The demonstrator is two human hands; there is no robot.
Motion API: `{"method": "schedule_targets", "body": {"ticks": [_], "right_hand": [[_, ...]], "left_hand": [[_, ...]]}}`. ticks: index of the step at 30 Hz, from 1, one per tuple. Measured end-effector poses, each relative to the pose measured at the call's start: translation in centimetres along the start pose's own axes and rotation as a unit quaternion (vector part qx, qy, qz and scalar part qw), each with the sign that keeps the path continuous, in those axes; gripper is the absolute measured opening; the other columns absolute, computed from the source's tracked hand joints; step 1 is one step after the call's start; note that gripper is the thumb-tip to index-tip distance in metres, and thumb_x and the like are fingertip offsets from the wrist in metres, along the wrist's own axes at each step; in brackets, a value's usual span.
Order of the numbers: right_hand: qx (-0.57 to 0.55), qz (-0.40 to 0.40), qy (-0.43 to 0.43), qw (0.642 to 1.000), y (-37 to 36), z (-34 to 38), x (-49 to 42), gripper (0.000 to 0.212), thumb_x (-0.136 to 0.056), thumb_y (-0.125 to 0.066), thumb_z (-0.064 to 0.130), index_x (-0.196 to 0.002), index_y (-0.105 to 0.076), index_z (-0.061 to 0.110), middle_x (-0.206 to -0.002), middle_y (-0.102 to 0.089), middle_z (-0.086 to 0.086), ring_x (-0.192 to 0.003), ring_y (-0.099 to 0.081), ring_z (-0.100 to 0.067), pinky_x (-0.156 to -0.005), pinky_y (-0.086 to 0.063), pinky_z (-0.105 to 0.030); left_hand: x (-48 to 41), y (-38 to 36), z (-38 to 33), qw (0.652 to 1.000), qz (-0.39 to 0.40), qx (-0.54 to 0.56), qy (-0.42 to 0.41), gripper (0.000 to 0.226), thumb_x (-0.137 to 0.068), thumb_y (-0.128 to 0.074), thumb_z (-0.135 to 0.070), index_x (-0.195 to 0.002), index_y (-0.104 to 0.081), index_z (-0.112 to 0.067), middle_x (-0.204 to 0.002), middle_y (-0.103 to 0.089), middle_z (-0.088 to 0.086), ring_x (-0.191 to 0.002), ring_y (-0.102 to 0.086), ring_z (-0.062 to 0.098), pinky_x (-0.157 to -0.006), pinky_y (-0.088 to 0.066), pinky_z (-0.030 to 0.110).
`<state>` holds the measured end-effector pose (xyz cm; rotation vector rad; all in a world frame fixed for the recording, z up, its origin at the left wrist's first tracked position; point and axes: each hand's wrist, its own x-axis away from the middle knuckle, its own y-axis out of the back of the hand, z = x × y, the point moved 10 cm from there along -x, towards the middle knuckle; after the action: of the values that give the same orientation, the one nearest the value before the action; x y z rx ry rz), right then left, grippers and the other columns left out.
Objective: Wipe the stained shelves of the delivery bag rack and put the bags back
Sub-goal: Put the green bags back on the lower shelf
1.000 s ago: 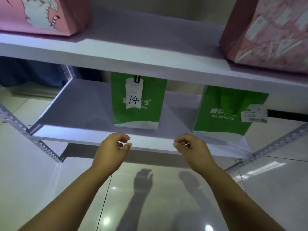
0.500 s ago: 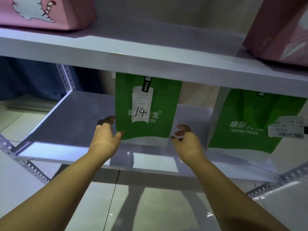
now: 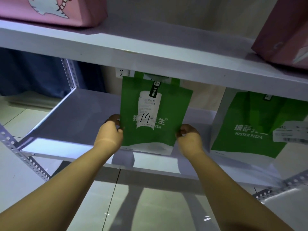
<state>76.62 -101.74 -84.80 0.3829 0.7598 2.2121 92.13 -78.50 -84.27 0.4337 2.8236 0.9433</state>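
While both hands, left (image 3: 109, 135) and right (image 3: 190, 139), pinch the green bag marked 14 (image 3: 150, 114) with closed fingers, the lower shelf (image 3: 75, 117) seemingly awaits clearing and wiping.

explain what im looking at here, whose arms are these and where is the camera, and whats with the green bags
There is no machine here. The arms belong to a person, and the single picture comes from a camera worn on their head, looking forward and down, so you see what they see.

In front of them is a white metal rack. On the lower shelf stand two green pizza delivery bags. The left hand and the right hand each have a grip on one side edge of the green bag marked 14, which stands upright. The other green bag stands to its right, untouched, with a white receipt stuck on it.

On the upper shelf sit two pink bags, one at the left and one at the right. Below is a shiny tiled floor.
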Motion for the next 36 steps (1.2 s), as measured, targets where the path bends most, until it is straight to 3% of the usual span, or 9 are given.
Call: {"method": "schedule_targets", "body": {"ticks": [3,6,12,16,18,24,29,32,36], "right_hand": [[-0.01,-0.002,-0.011,1.0,0.7,-0.3,1.5,0.021,-0.087,-0.051,-0.003,-0.082,-0.057,0.016,-0.086,-0.064,-0.007,-0.08,-0.059,-0.027,-0.071,-0.046,-0.028],[-0.018,-0.006,-0.025,1.0,1.3,-0.8,3.5,0.015,-0.089,-0.055,0.002,-0.076,-0.055,0.009,-0.073,-0.059,-0.006,-0.068,-0.055,-0.022,-0.064,-0.045,-0.03],[-0.037,0.014,-0.05,0.998,2.2,-0.9,9.0,0.035,-0.089,-0.053,-0.003,-0.06,-0.04,0.012,-0.056,-0.042,-0.001,-0.057,-0.044,-0.015,-0.05,-0.036,-0.023],[-0.038,0.036,-0.057,0.997,2.9,0.5,13.1,0.037,-0.089,-0.048,-0.004,-0.06,-0.036,0.014,-0.059,-0.039,-0.004,-0.053,-0.033,-0.009,-0.039,-0.024,-0.012],[-0.045,0.062,-0.062,0.995,3.1,1.5,15.2,0.036,-0.09,-0.045,-0.003,-0.06,-0.035,0.014,-0.059,-0.036,-0.003,-0.055,-0.031,-0.014,-0.044,-0.026,-0.021],[-0.055,0.138,-0.081,0.986,5.1,5.8,21.6,0.033,-0.091,-0.046,-0.001,-0.064,-0.045,0.019,-0.059,-0.048,0.001,-0.057,-0.041,-0.016,-0.057,-0.038,-0.029],[-0.054,0.184,-0.066,0.979,8.4,11.6,26.4,0.011,-0.09,-0.051,0.002,-0.084,-0.059,0.006,-0.077,-0.064,-0.02,-0.069,-0.055,-0.025,-0.07,-0.052,-0.043],[-0.058,0.189,-0.028,0.98,11.2,16.4,28.4,0.018,-0.09,-0.052,0.002,-0.074,-0.053,0.012,-0.063,-0.055,-0.015,-0.062,-0.049,-0.024,-0.066,-0.051,-0.043],[-0.046,0.173,0.015,0.984,15.7,22.9,30.3,0.029,-0.089,-0.053,0.004,-0.067,-0.044,0.019,-0.055,-0.045,0.0,-0.053,-0.039,-0.015,-0.057,-0.042,-0.029]], "left_hand": [[1.4,0.3,0.9,1.0,0.005,-0.001,0.014,0.02,-0.091,-0.053,-0.011,-0.111,-0.053,-0.015,-0.1,-0.06,0.003,-0.087,-0.057,0.027,-0.07,-0.042,0.031],[3.7,1.1,1.0,1.0,-0.002,0.023,0.0,0.008,-0.088,-0.059,-0.011,-0.092,-0.055,-0.017,-0.084,-0.057,-0.002,-0.076,-0.055,0.021,-0.057,-0.04,0.026],[9.2,3.8,1.6,0.998,-0.001,0.009,0.055,0.019,-0.087,-0.059,-0.008,-0.076,-0.052,-0.022,-0.076,-0.058,-0.009,-0.066,-0.055,0.009,-0.051,-0.036,0.022],[13.7,7.0,1.4,0.995,0.01,0.01,0.099,0.018,-0.086,-0.058,-0.002,-0.076,-0.054,-0.017,-0.076,-0.061,-0.002,-0.073,-0.059,0.019,-0.064,-0.053,0.036],[16.0,8.9,1.2,0.992,0.011,0.021,0.127,0.02,-0.086,-0.058,-0.001,-0.075,-0.054,-0.017,-0.076,-0.06,-0.003,-0.076,-0.06,0.025,-0.072,-0.055,0.046],[22.7,15.5,0.5,0.977,0.018,0.049,0.207,0.024,-0.085,-0.058,0.0,-0.072,-0.054,-0.019,-0.081,-0.062,-0.001,-0.078,-0.063,0.03,-0.074,-0.055,0.051],[27.6,22.3,-2.6,0.971,0.001,0.052,0.233,0.028,-0.086,-0.057,-0.002,-0.07,-0.052,-0.024,-0.083,-0.063,-0.006,-0.076,-0.065,0.023,-0.075,-0.055,0.05],[29.5,26.6,-5.9,0.972,-0.016,0.054,0.23,0.027,-0.087,-0.057,-0.003,-0.071,-0.05,-0.025,-0.088,-0.064,0.001,-0.081,-0.064,0.025,-0.077,-0.055,0.049],[31.5,32.4,-11.3,0.975,-0.044,0.058,0.21,0.026,-0.087,-0.056,-0.006,-0.073,-0.049,-0.026,-0.092,-0.064,0.006,-0.085,-0.062,0.027,-0.078,-0.054,0.049]]}}
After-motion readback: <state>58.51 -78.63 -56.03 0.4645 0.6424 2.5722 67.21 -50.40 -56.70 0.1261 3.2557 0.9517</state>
